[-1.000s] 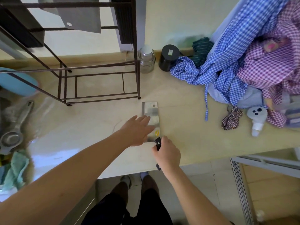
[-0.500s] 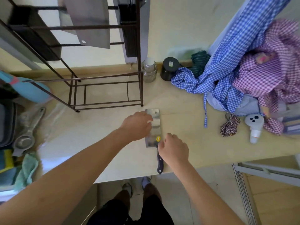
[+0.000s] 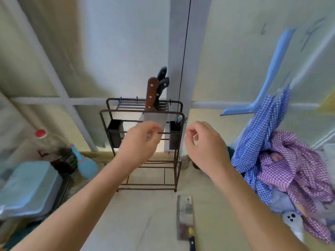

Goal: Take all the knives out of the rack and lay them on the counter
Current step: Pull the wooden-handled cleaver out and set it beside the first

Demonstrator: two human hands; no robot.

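While one cleaver (image 3: 184,217) lies flat on the near surface (image 3: 145,214), both hands (image 3: 140,142) (image 3: 204,144) hang empty with loosely curled fingers before the rack (image 3: 143,113), probably to draw the brown-handled cleaver (image 3: 152,93) and the black-handled knives (image 3: 163,82) standing in it.

pale counter (image 3: 137,223) with rack (image 3: 143,151), one cleaver (image 3: 184,216), checked clothes (image 3: 282,171)

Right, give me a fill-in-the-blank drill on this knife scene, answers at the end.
1. The cleaver lying on the counter has a ____ handle.
2. The front knife in the rack has a ____ wooden handle.
3. The left hand and right hand hold ____.

Answers: black; brown; nothing
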